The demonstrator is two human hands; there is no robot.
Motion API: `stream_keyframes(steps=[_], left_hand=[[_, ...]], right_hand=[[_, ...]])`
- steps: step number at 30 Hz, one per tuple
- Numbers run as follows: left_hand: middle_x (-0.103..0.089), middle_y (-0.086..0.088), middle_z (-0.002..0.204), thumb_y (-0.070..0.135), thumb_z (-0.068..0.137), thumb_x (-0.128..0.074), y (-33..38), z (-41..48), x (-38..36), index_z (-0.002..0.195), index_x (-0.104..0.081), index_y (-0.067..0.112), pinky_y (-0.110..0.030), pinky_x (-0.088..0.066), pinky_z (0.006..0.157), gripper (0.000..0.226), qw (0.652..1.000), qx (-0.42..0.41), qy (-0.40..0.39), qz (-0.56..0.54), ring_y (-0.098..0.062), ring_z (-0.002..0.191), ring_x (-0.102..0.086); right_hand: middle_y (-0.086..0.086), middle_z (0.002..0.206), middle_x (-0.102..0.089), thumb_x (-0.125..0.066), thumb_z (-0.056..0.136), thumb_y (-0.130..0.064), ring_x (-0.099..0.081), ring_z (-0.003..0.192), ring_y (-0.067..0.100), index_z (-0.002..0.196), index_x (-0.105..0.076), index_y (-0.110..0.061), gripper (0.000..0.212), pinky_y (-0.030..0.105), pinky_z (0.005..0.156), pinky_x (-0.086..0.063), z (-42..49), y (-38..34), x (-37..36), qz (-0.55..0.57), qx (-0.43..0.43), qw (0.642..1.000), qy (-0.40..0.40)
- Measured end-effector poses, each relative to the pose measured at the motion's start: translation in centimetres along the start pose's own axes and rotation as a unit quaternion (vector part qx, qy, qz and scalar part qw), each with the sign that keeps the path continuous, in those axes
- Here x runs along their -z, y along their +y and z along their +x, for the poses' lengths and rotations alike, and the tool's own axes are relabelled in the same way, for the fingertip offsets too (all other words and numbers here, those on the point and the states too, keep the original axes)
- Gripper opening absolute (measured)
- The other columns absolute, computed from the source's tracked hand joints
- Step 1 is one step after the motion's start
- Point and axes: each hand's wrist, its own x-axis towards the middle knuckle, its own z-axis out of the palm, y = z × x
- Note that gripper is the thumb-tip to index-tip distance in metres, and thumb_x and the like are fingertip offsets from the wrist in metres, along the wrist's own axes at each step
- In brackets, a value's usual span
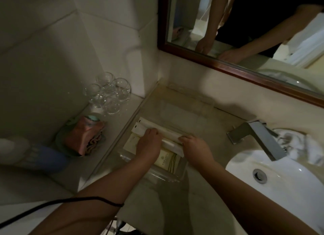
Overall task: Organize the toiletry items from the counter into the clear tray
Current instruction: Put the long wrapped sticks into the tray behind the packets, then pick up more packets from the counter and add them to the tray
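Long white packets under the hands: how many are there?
2: one long white packet over the clear plastic tray, another just nearer; more may lie hidden.

Dim, grey-green light with soft grain throughout. The brightest patches are the white sink (pixel 245 166) at right and the long white packets (pixel 146 125) mid-frame; small glints show on the glasses (pixel 108 92). Broad soft shadows fall across the counter (pixel 157 199) near the bottom edge and on the left wall. The wide lens bows the mirror frame (pixel 228 66). A blue object (pixel 50 159) at far left is smeared with blur
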Motion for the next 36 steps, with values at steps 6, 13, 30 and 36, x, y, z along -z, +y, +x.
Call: stream_keyframes(steps=[6,13,30,36], left_hand=[[-0.059,-0.01,0.115,0.012,0.087,-0.055,1.1,-0.3,0.4,0.106,-0.064,0.01,-0.037,-0.049,0.07,0.022,0.999,-0.019,0.023,0.043,-0.026,0.109,-0.053],[-0.06,-0.007,0.11,0.017,0.083,-0.06,4.1,-2.3,1.7,0.11,-0.063,0.015,-0.041,-0.051,0.078,0.027,0.997,-0.048,0.056,0.009,-0.027,0.104,-0.054],[-0.067,-0.006,0.096,0.018,0.081,-0.058,21.4,-11.1,-5.9,0.093,-0.067,0.016,-0.034,-0.047,0.079,0.015,0.96,-0.253,-0.097,-0.074,-0.026,0.092,-0.061],[-0.066,-0.001,0.094,0.015,0.084,-0.061,30.1,-17.0,-9.9,0.094,-0.068,0.015,-0.032,-0.049,0.076,0.013,0.919,-0.352,-0.153,-0.089,-0.02,0.089,-0.061]], right_hand=[[0.005,0.143,-0.052,-0.05,0.093,-0.017,-0.044,0.129,0.026,0.136,-0.053,-0.019,0.044,0.036,0.107,-0.037,-1.7,-0.3,-0.7,0.006,0.008,1.0,-0.007],[0.001,0.143,-0.052,-0.049,0.094,-0.026,-0.049,0.128,0.022,0.137,-0.05,-0.023,0.044,0.038,0.103,-0.045,-5.3,1.1,0.4,0.044,-0.012,0.998,0.035],[-0.006,0.105,-0.069,-0.064,0.086,-0.02,-0.064,0.099,0.011,0.114,-0.066,-0.023,0.028,0.025,0.088,-0.047,-36.5,15.5,-1.6,0.218,-0.35,0.895,0.173],[0.001,0.099,-0.072,-0.066,0.085,-0.015,-0.068,0.093,0.017,0.109,-0.069,-0.017,0.024,0.025,0.079,-0.047,-50.7,17.9,-2.3,0.211,-0.503,0.809,0.217]])
